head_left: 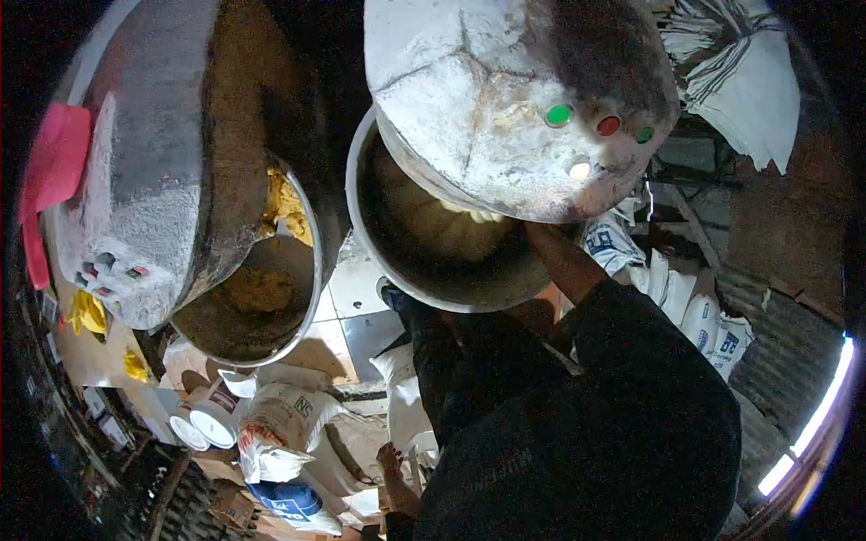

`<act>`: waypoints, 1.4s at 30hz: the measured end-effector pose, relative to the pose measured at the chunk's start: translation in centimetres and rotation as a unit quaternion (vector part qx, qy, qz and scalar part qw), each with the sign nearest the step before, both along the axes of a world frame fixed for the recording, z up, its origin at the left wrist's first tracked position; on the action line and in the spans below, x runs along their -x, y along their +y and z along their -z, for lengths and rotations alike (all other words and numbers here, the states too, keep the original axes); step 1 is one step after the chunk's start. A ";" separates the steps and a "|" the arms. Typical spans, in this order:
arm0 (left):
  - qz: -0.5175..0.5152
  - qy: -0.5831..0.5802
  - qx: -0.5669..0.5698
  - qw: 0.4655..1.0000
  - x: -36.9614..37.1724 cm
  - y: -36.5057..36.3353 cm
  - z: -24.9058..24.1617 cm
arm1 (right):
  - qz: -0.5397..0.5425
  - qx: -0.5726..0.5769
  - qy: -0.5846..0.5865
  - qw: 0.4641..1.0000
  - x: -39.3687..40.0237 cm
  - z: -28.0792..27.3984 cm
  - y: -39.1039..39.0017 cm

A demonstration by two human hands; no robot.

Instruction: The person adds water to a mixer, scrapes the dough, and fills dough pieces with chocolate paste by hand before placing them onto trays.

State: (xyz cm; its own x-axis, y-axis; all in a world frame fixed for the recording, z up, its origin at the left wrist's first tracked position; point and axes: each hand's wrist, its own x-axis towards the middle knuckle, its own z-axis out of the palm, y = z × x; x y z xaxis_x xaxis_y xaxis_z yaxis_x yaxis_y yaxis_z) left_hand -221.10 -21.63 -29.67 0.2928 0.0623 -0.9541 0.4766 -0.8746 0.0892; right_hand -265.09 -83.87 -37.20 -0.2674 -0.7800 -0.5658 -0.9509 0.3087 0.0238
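Note:
My right arm reaches into a large metal bowl (359, 194) under the white-grey mixer head (532, 117). The visible part of my right hand (539, 236) is at the bowl's right side, and its fingers are hidden by the mixer head. Pale dough (451, 236) lies inside this bowl. Low in the view, my left hand (390, 458) hangs beside a white sack (401, 392), fingers loosely bent, with nothing visible in it.
A second mixer (153, 198) stands at the left over a bowl (311, 298) with yellow dough (287, 212). Filled sacks (280, 415) and white-lidded buckets (214, 424) are at lower left. More sacks (699, 320) lie at right; empty-looking sacks (744, 90) hang at upper right.

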 end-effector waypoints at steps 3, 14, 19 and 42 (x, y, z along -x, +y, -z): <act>-0.024 -0.006 0.017 1.000 0.0 0.8 1.8 | -0.047 0.017 -0.017 0.999 1.9 -0.6 -0.4; -0.047 0.002 -0.006 0.999 1.2 4.3 2.4 | -0.310 0.113 -0.107 0.938 5.5 -5.4 -2.3; -0.126 0.030 0.019 0.991 -1.5 3.6 5.8 | -0.410 0.251 -0.105 0.870 -3.6 -3.9 2.8; -0.015 -0.049 0.063 0.997 -8.9 1.9 4.9 | -0.271 0.296 0.017 0.916 -4.9 0.9 5.1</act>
